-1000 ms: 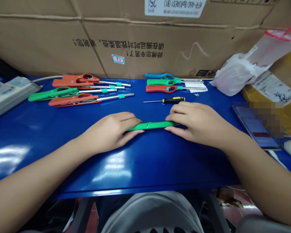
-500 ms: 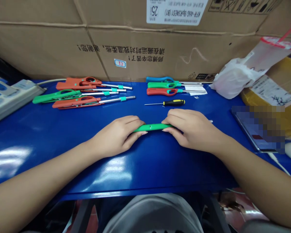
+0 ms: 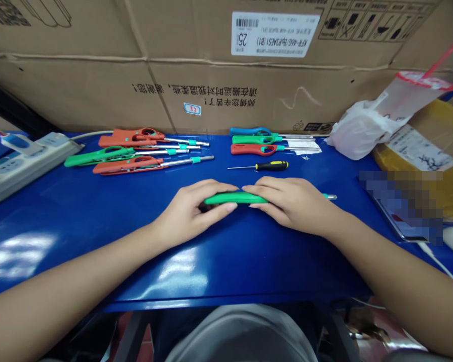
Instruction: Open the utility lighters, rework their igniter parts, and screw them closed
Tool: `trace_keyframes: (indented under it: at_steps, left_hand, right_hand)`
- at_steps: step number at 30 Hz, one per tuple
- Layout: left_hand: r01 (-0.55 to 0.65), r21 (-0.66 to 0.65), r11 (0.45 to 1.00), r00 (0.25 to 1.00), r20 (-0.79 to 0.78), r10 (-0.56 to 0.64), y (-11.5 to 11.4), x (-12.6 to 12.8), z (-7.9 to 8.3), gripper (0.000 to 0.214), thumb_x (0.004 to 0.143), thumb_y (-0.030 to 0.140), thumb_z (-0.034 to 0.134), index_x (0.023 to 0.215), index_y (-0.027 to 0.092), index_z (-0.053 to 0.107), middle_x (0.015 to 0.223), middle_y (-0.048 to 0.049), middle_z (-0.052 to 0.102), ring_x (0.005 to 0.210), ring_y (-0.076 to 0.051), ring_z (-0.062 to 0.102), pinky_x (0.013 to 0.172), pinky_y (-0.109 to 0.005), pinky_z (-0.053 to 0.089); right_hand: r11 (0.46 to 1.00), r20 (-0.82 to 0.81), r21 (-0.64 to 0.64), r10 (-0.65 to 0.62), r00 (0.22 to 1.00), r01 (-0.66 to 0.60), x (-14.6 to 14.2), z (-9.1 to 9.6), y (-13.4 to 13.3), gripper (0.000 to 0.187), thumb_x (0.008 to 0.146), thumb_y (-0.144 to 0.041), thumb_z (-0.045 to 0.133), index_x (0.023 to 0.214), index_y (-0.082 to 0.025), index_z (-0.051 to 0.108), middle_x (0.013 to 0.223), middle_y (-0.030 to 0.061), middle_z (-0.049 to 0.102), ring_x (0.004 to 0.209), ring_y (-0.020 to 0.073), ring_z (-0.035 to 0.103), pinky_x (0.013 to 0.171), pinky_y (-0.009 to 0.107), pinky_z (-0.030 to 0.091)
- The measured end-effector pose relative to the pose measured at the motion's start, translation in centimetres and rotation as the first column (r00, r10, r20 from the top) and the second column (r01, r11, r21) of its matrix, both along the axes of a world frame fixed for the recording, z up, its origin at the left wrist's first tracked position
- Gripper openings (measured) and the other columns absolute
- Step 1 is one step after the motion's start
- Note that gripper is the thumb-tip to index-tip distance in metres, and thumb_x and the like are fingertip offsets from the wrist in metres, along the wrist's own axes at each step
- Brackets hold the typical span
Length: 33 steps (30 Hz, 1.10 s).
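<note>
While a screwdriver [image 3: 272, 165] is seen on the blue table [image 3: 249, 266] in the head view, a green lighter [image 3: 245, 198] is held on the screwdriver's near side. It is pinched between thumb and fingers, parted only by its thickness, in both the left hand [image 3: 192, 208] and the right hand [image 3: 296, 203]. The hands have been brought closer together, and the notch shown earlier along its edge is no longer seen; the body is probably being turned or pressed along its length.
</note>
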State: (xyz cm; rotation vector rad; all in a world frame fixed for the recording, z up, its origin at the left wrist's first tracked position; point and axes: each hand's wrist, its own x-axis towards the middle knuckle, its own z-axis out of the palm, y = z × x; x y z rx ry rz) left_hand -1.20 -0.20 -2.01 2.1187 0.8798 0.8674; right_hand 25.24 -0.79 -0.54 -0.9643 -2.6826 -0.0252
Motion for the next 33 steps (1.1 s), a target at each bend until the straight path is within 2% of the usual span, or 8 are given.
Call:
trace_keyframes:
  at_steps: [2,4,12,18,22,27,30,33]
  left_hand:
    - [0.045,0.262,0.964,0.998,-0.060,-0.030,0.1,-0.3,-0.1,0.027,0.097,0.034,0.070,0.118,0.018,0.074,0.107,-0.0087,0.078,0.096,-0.019,0.074,0.091,-0.030,0.060]
    - [0.095,0.340,0.936,0.995,-0.069,-0.076,0.1,-0.5,-0.2,0.021,0.098,0.027,0.068,0.116,0.018,0.074,0.107,-0.0087,0.077,0.098,-0.018,0.074,0.093,-0.029,0.060]
    - [0.124,0.287,0.950,0.992,-0.023,-0.123,-0.9,0.3,-0.1,0.019,0.097,0.019,0.068,0.114,0.016,0.076,0.104,-0.0079,0.079,0.092,-0.016,0.075,0.087,-0.022,0.059]
    - [0.145,0.261,0.954,0.989,-0.042,-0.139,0.0,-0.5,0.1,0.022,0.097,0.022,0.068,0.116,0.018,0.077,0.108,-0.0082,0.080,0.097,-0.018,0.076,0.091,-0.026,0.060]
    - [0.108,0.272,0.956,0.994,-0.036,-0.102,0.7,-1.1,0.3,0.021,0.096,0.025,0.070,0.115,0.019,0.078,0.108,-0.0080,0.081,0.094,-0.018,0.076,0.089,-0.026,0.061]
    - [0.083,0.296,0.952,0.997,-0.021,-0.080,0.6,-1.2,0.5,0.022,0.094,0.022,0.073,0.114,0.018,0.078,0.108,-0.0082,0.081,0.095,-0.018,0.077,0.090,-0.024,0.060]
    - [0.085,0.306,0.948,0.996,-0.021,-0.082,0.6,-1.2,0.4,0.022,0.094,0.022,0.073,0.115,0.018,0.078,0.109,-0.0082,0.081,0.096,-0.018,0.077,0.091,-0.024,0.060]
    - [0.078,0.311,0.947,0.997,-0.033,-0.071,0.8,-1.3,0.4,0.022,0.094,0.024,0.073,0.115,0.019,0.079,0.109,-0.0079,0.081,0.096,-0.018,0.077,0.091,-0.025,0.061]
  right_hand:
    - [1.000,-0.025,-0.031,0.001,1.000,-0.002,0.1,0.1,-0.1,0.034,0.107,-0.034,0.047,0.127,-0.017,0.069,0.118,0.0101,0.077,0.102,0.0237,0.074,0.080,0.033,0.056]
    - [0.998,-0.047,-0.058,0.033,0.998,-0.036,0.0,0.1,-0.2,0.035,0.107,-0.036,0.048,0.126,-0.016,0.069,0.118,0.0101,0.077,0.102,0.0236,0.074,0.082,0.034,0.056]
    - [0.998,-0.107,-0.015,0.059,0.993,-0.061,-1.4,-0.6,-1.3,0.031,0.107,-0.031,0.047,0.110,-0.013,0.072,0.102,0.0098,0.079,0.089,0.0213,0.075,0.076,0.032,0.055]
    - [0.986,-0.098,-0.152,0.061,0.993,-0.075,0.0,0.1,-0.5,0.031,0.106,-0.040,0.053,0.118,-0.019,0.074,0.109,0.0078,0.080,0.094,0.0205,0.075,0.083,0.032,0.056]
    - [0.978,-0.140,-0.175,0.092,0.986,-0.116,1.3,0.2,0.4,0.028,0.104,-0.029,0.056,0.124,-0.018,0.072,0.114,0.0098,0.080,0.098,0.0217,0.076,0.088,0.035,0.058]
    - [0.977,-0.200,-0.177,0.079,0.977,-0.116,1.5,0.7,0.2,0.025,0.103,-0.022,0.056,0.117,-0.016,0.075,0.111,0.0090,0.081,0.095,0.0204,0.077,0.085,0.031,0.058]
    - [0.982,-0.144,-0.171,0.054,0.988,-0.079,1.7,1.3,0.0,0.025,0.102,-0.028,0.059,0.119,-0.017,0.075,0.112,0.0092,0.081,0.095,0.0216,0.076,0.083,0.032,0.057]
    - [0.993,0.020,-0.119,-0.018,1.000,0.020,2.0,1.6,0.1,0.025,0.101,-0.031,0.061,0.114,-0.018,0.077,0.109,0.0094,0.081,0.092,0.0244,0.076,0.079,0.035,0.054]
